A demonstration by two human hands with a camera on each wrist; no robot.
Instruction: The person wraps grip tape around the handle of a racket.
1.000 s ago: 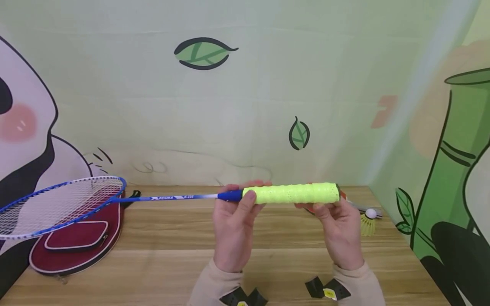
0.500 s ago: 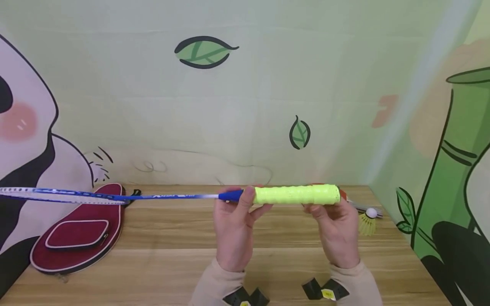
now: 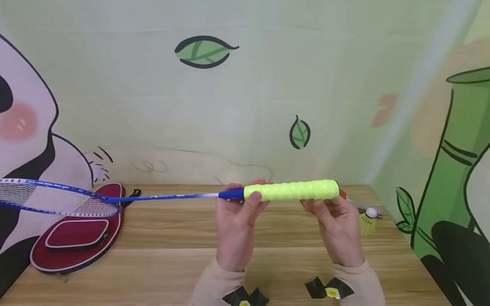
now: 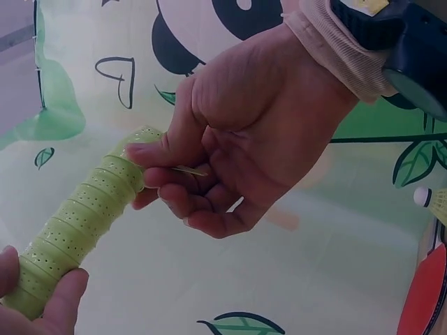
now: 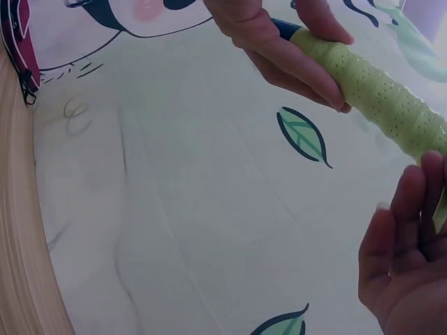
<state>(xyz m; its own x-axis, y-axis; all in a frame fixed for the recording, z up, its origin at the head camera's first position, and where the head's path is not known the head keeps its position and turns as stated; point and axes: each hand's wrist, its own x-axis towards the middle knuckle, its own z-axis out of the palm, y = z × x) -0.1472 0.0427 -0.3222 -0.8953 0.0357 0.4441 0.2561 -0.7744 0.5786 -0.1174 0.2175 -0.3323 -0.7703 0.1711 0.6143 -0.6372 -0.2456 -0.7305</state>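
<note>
A badminton racket with a blue shaft [image 3: 164, 197] lies level across the head view, its strung head [image 3: 88, 205] at far left. Yellow-green perforated grip tape [image 3: 291, 191] is wound round its handle in overlapping turns. My left hand [image 3: 237, 229] grips the handle beside the blue cone [image 3: 231, 194], thumb on the tape. At the butt end my right hand [image 3: 340, 231] pinches the tape between thumb and fingers. A short tape tail [image 4: 192, 169] sticks out among the right fingers in the left wrist view. Some fingertips are hidden behind the handle.
Below the racket head a maroon racket bag [image 3: 76, 255] lies on the wooden table [image 3: 172, 263]. Toward the right are a yellow shuttlecock [image 3: 369, 219] and a red paddle [image 4: 426, 293]. A printed cloth backdrop [image 3: 245, 97] stands behind the table.
The racket has turned about its length: its head went from broad, through edge-on, to tilted the other way. Both hands shifted only slightly at the handle.
</note>
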